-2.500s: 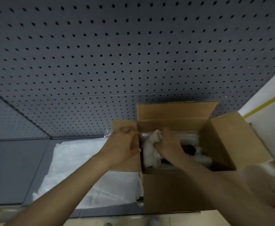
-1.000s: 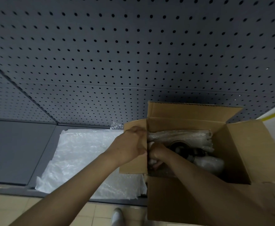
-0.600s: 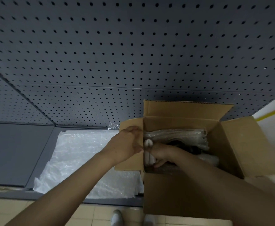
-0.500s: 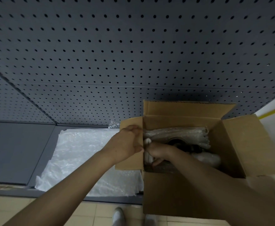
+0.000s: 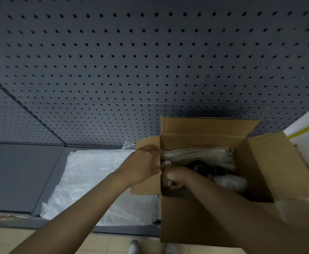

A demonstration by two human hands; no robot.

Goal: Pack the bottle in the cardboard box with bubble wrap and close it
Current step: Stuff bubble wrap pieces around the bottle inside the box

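Observation:
An open cardboard box (image 5: 190,222) stands on the grey shelf with all its flaps up. Inside lies a dark bottle (image 5: 203,166), mostly hidden under rolls of bubble wrap (image 5: 195,154). My left hand (image 5: 142,166) grips the box's left flap (image 5: 146,187) at its inner edge. My right hand (image 5: 172,177) is down inside the box at the left wall, its fingers curled round a wad of bubble wrap. A wrapped end of something pale (image 5: 230,182) shows at the right of the box's inside.
A large sheet of bubble wrap (image 5: 95,182) lies spread on the grey shelf (image 5: 18,176) left of the box. A dark pegboard wall (image 5: 150,61) rises behind. Tan floor tiles and my shoes (image 5: 133,247) show below the shelf edge.
My right hand has pushed the pale wad of bubble wrap lower into the box's left side. My left hand has stayed on the left flap.

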